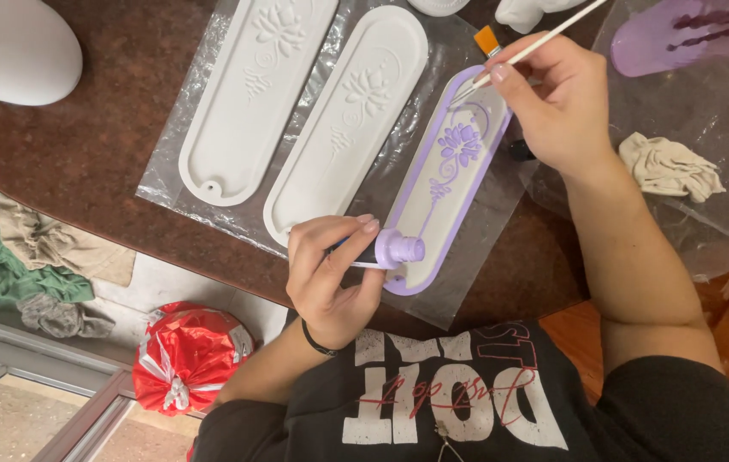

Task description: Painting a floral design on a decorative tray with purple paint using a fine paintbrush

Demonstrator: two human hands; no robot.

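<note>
Left hand (330, 278): at the table's (99, 145) near edge, grip closed round a paint tube (394, 250), its lilac nozzle lying on the near end of the tray (450, 180). Risk: a squeeze would blob paint onto the pale centre.

Tray: long oval, lilac rim and flower, on plastic sheet (467, 257), angled away from the near edge.

Right hand (552, 103): grip pinched on a thin brush (544, 38), tip at the tray's far end. Risk: a slip smears the rim line; the wrist could brush wet paint.

Two unpainted trays (253, 94): beside it, to the left; stray drips could mark them.
</note>
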